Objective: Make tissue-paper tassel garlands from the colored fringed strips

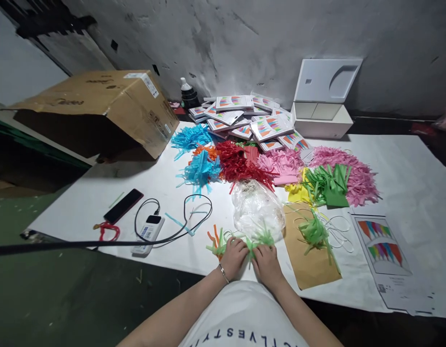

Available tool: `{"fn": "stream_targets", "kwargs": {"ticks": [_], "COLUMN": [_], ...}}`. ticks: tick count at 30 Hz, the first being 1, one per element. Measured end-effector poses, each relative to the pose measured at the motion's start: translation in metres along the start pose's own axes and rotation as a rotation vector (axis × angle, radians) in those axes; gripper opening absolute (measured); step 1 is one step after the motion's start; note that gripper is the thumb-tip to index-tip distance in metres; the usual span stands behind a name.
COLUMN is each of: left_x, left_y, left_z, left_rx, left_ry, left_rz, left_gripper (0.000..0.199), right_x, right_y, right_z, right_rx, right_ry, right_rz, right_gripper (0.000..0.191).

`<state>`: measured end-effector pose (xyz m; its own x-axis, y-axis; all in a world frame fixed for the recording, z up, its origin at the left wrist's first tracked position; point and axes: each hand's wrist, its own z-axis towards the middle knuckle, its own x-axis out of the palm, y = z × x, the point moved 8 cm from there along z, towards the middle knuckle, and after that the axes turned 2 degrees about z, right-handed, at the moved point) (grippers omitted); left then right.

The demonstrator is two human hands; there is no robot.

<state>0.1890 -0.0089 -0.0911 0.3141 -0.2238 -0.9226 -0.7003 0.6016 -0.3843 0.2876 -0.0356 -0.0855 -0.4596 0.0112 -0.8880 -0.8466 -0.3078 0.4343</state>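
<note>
Near the table's front edge, my left hand point(236, 254) and my right hand point(267, 262) sit close together with fingers curled down on light green fringed tissue paper point(262, 237). Its cut strips spread out around my fingertips. By my left hand, a few orange strips point(213, 237) stick out among green ones. Just beyond my hands lies a crumpled clear plastic bag point(257, 209). To the right, another green tissue tassel point(314, 231) rests on a brown paper sheet point(302, 274), with thin white string point(340, 231) beside it.
Blue point(201, 171), red point(240, 164), pink point(360, 176) and dark green point(331, 185) fringe bundles lie beyond. Behind them are stacked printed packs point(271, 127) and an open white box point(322, 123). Leftward are a cardboard box point(136, 115), a phone point(124, 206) and a cabled power bank point(148, 236).
</note>
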Motion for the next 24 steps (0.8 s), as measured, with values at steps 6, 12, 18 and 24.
{"fn": "stream_targets", "kwargs": {"ticks": [6,12,18,24], "left_x": [-0.001,-0.004,0.0,-0.003], "left_y": [0.014,0.027,0.032,0.033], "left_z": [-0.005,-0.001,0.016,0.02], "left_rx": [-0.009,-0.234,-0.344,-0.328], "left_ry": [0.046,0.094,0.104,0.121], "left_rz": [-0.01,0.056,0.144,0.163], "left_gripper": [0.016,0.021,0.028,0.025], "right_x": [0.002,-0.008,-0.016,0.002], "right_y": [-0.015,-0.029,-0.033,-0.011], "right_z": [-0.012,-0.013,0.002,0.001], "right_rx": [-0.021,0.144,0.252,0.035], "right_ry": [-0.006,-0.063,-0.113,-0.064], "right_rz": [-0.022,-0.062,-0.166,-0.097], "right_gripper": [0.013,0.017,0.013,0.007]}}
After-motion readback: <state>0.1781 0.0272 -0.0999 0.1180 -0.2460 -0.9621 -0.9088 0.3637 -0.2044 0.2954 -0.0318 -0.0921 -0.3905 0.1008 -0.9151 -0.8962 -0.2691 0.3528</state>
